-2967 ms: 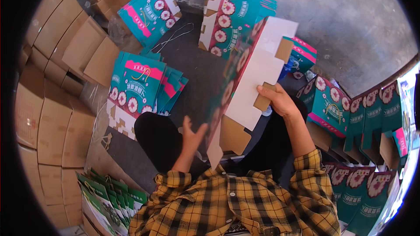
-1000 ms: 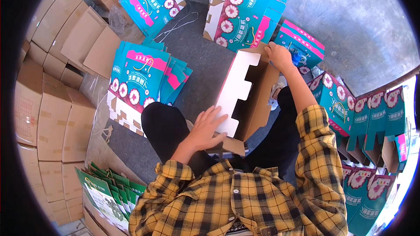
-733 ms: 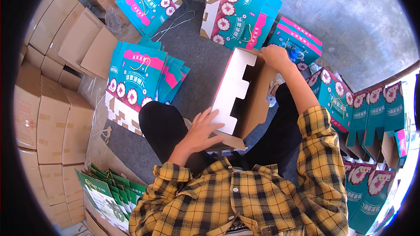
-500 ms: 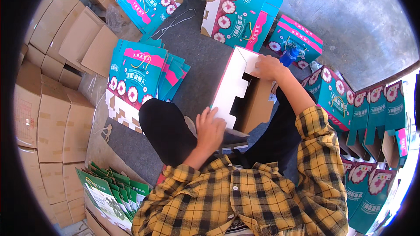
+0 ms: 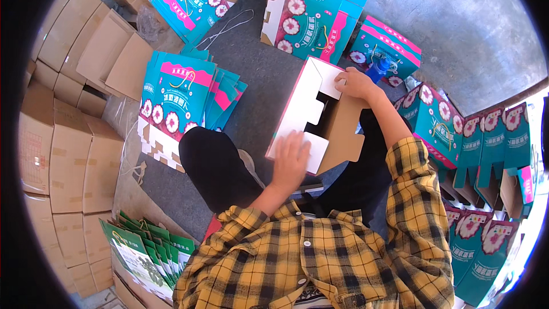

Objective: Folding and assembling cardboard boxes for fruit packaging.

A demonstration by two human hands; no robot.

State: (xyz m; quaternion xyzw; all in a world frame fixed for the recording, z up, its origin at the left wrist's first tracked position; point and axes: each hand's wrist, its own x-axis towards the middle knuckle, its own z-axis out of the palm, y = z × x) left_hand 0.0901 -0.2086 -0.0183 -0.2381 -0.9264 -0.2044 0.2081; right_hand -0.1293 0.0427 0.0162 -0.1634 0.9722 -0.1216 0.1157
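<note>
A cardboard gift box [image 5: 297, 111] stands between my knees with its flapped side up. White flaps lie partly across the opening, and a dark gap shows in the middle. On its right a brown flap [image 5: 342, 146] sticks outward. My left hand [image 5: 290, 163] lies flat with fingers stretched on the white flap nearest me, slightly blurred. At the far right corner, my right hand [image 5: 355, 87] has its fingers curled over the flap's edge, gripping the box.
Flat stacks of teal printed cartons lie at left [image 5: 177, 94] and far ahead [image 5: 314, 14]. Made-up teal boxes [image 5: 434, 120] line the right side, near a blue bottle [image 5: 377, 71]. Brown cartons [image 5: 71, 160] are piled at far left, green bags [image 5: 146, 249] at lower left.
The near flap has been folded in over the opening. My left hand has moved right onto it. The brown flap now spreads out to the right; my right hand stays at the far corner.
</note>
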